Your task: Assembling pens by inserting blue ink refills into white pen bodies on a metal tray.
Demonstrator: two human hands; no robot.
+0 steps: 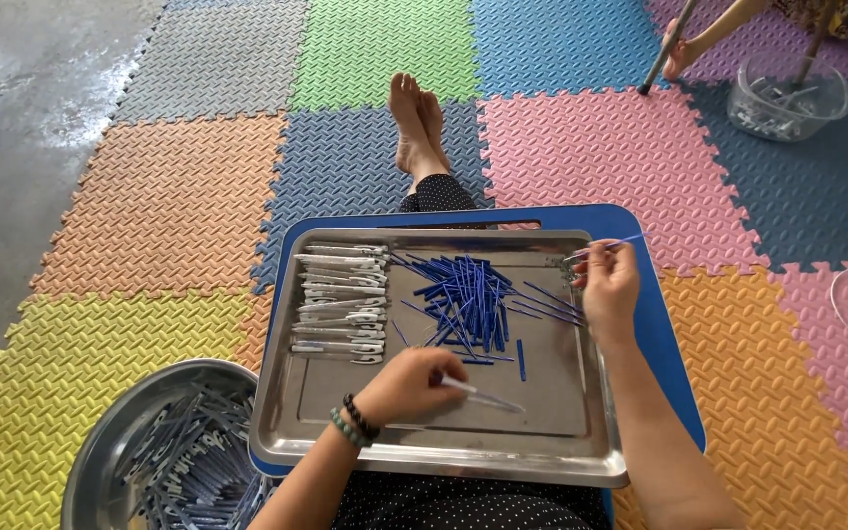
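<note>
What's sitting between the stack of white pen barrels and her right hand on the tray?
In the head view, a loose pile of blue refills lies on the steel tray between the white barrels and the right hand.

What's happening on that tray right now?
A seated person works over a shallow steel tray on a blue lap board. The left hand holds a clear slim tube; the right hand pinches a thin blue stick. Loose blue sticks and stacked white pieces lie on the tray.

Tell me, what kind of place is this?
Probably a home or small workshop floor used for hand assembly. Coloured foam mats cover the concrete, a person sits barefoot with a metal tray of blue refills, and a bowl holds more parts.
</note>
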